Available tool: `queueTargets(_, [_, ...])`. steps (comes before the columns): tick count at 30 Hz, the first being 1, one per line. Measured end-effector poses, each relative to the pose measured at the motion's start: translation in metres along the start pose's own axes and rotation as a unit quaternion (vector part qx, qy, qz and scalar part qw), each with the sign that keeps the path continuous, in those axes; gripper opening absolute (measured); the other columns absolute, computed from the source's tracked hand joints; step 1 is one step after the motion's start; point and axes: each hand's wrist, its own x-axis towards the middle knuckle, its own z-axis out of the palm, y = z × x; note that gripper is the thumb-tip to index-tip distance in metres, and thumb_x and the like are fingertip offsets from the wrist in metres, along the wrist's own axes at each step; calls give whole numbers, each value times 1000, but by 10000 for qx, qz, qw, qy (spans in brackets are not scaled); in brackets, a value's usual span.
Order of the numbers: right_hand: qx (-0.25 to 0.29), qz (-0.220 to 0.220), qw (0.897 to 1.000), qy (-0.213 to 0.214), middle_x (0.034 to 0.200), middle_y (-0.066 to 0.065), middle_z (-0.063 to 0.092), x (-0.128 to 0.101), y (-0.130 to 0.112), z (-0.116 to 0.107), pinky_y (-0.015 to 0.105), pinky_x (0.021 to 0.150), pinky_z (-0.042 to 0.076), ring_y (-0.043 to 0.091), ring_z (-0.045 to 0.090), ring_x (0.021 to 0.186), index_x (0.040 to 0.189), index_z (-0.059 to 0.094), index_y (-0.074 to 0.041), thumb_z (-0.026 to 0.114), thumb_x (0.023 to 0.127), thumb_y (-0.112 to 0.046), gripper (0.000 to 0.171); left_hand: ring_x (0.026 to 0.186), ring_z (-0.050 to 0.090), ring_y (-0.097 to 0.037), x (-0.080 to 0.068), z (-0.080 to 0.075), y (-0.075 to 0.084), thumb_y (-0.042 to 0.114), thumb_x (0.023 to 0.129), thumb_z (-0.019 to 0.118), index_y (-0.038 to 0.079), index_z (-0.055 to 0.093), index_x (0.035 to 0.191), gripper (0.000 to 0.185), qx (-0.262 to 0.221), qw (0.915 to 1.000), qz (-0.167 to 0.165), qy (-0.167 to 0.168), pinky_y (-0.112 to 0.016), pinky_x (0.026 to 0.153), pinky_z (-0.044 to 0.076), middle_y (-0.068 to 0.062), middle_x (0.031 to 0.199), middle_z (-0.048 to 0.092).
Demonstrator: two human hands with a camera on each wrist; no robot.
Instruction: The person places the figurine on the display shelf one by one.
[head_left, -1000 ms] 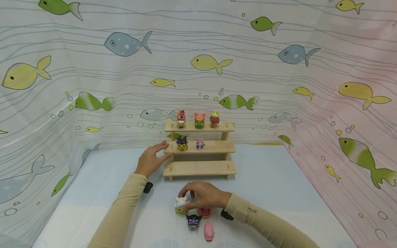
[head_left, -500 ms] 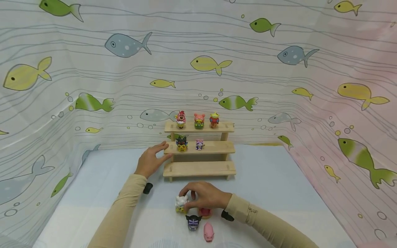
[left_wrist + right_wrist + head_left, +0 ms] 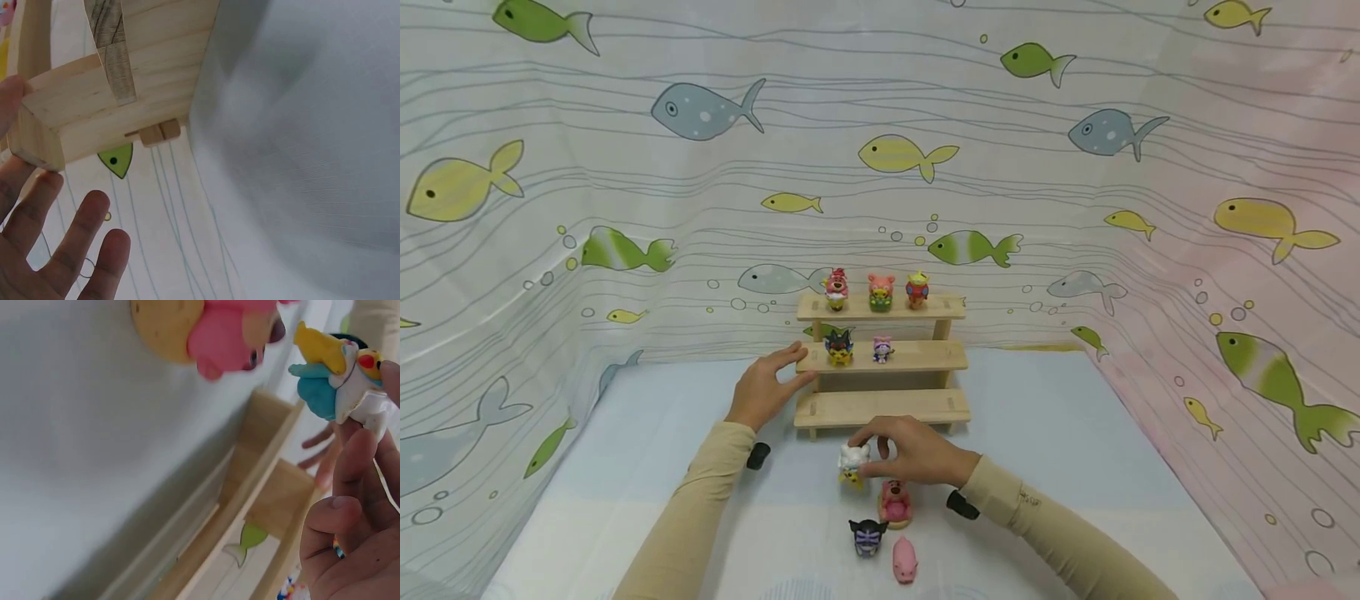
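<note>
My right hand (image 3: 917, 452) pinches a small toy figure (image 3: 853, 460) with a white top and yellow face between thumb and fingers. In the right wrist view the figure (image 3: 350, 378) also shows a teal part and is held off the table. My left hand (image 3: 762, 392) holds the left end of the middle board of a three-tier wooden display shelf (image 3: 917, 357). The left wrist view shows the thumb and index finger on either side of the board's end (image 3: 37, 137), the other fingers spread. Below my right hand sits a pink bear figure (image 3: 895, 503).
A dark purple masked figure (image 3: 867, 538) and a pink pig (image 3: 905, 560) lie nearer on the table. The top board bears a red-hatted figure (image 3: 837, 290), a pink-hooded one (image 3: 882, 293) and a red-blue one (image 3: 917, 291). Two more (image 3: 839, 348) stand on the middle board.
My right hand has lifted the white-topped figure and moved it forward and slightly right, uncovering the pink bear. My left hand stays at the shelf.
</note>
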Motion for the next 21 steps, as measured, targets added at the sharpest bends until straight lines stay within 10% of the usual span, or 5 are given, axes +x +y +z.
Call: queueTargets(21, [19,284,9930,1144,108,-13,68,-18,18,-59,32,65,52,10,57,78,126,69,-22,77,92,-32,37,132,55,-35,0,1,0,41,89,79,15,66,137,56,-18,10000,-19,74,-57,104,45,-1,147,56])
